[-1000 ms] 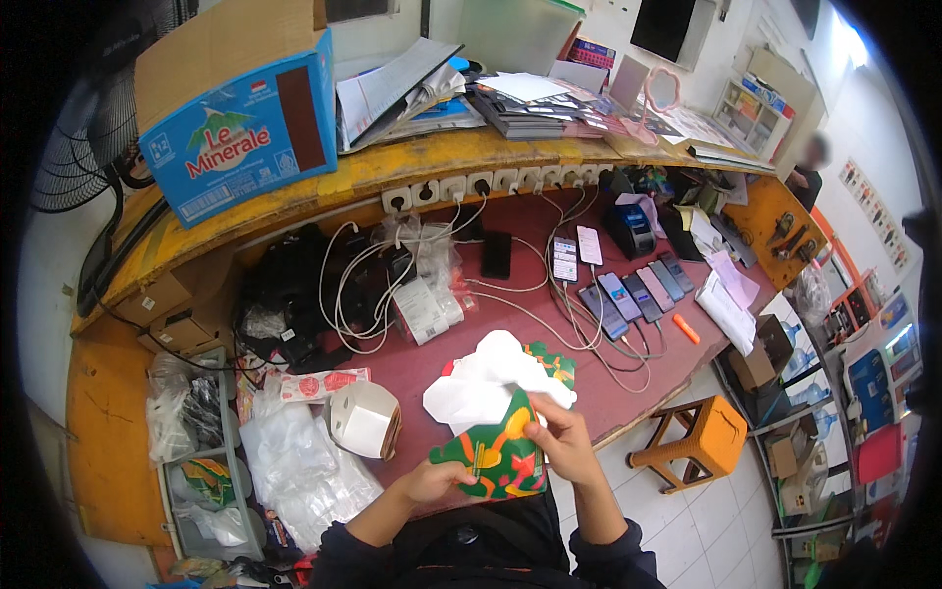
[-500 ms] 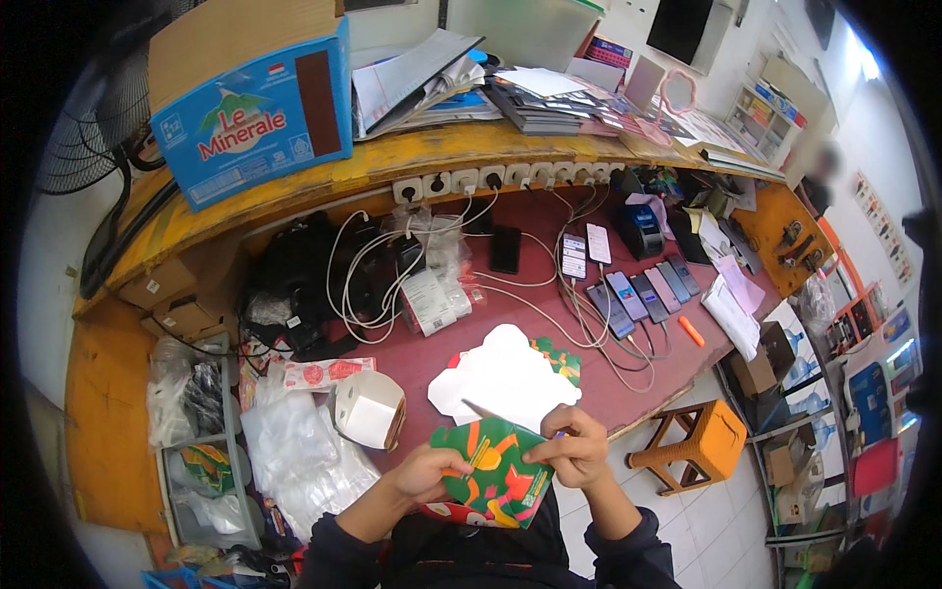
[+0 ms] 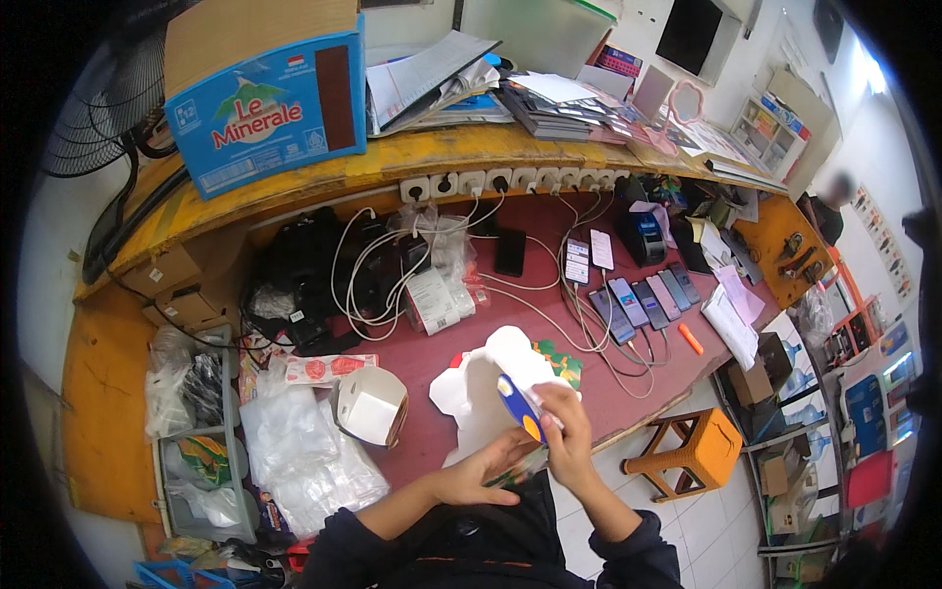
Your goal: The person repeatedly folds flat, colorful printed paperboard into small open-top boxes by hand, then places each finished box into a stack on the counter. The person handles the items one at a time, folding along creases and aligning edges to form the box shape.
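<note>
My left hand (image 3: 483, 476) is closed at the lower middle, its fingers together on the green patterned card (image 3: 518, 468), which shows mostly edge-on there. A greyish panel (image 3: 483, 407) rises above those fingers; I cannot tell whether it belongs to that card. My right hand (image 3: 564, 422) grips a blue-and-yellow oval tool (image 3: 520, 404) just beyond the left fingertips; its exact kind is not clear. Beneath, a white scalloped card sheet (image 3: 513, 350) lies on the maroon table, with a green patterned piece (image 3: 559, 363) showing at its right edge.
An open white carton (image 3: 371, 407) and clear plastic bags (image 3: 304, 461) are to the left. Farther back are white charging cables (image 3: 392, 285) and several phones (image 3: 628, 299). An orange stool (image 3: 692, 452) stands at the right. A blue cardboard box (image 3: 265, 118) sits on the shelf.
The green patterned card, face-up between both hands before, has turned so little of its print shows. My right hand has lifted away from its edge, and the blue-and-yellow tool is now plainly visible.
</note>
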Motion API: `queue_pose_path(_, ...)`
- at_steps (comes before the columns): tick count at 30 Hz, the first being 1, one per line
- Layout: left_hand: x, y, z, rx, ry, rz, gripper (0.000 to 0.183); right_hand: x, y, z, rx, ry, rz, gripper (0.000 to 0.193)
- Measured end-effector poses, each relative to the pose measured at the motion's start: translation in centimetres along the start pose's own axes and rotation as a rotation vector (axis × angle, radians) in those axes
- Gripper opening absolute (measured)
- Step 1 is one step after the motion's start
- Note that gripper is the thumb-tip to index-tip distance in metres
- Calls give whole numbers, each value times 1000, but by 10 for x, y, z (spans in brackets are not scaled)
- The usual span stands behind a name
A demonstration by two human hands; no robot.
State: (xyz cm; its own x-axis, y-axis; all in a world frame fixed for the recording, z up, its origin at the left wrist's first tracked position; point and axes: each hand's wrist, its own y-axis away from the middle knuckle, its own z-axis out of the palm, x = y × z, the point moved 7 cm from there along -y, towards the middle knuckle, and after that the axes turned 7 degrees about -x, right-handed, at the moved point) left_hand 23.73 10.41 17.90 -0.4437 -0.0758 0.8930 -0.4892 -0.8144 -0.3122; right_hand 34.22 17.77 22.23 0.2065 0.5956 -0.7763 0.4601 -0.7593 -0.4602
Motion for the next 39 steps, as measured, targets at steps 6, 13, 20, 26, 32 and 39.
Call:
queue_pose_path(6, -44, 23, -26, 334, 317, -401, 44, -28, 26, 20, -190, 178, -457, 25)
queue_pose_path(13, -48, 37, -13, 188, 275, -561, 54, 2, -12, -20, -174, 18, -86, 49)
queue_pose_path(20, -36, 42, -21, 183, 300, -540, 48, 23, 14, 21, -347, -739, 128, 28)
queue_pose_path(26, -28, 34, -42, 149, 41, -464, 51, 30, 11, -18, 69, -385, 98, 37)
queue_pose_path(32, -16, 29, -19, 109, 353, -390, 62, 20, 21, 16, -203, -335, 66, 62)
queue_pose_path(39, -22, 28, -38, 204, 388, -361, 66, 19, 30, 8, -8, -652, 269, 30)
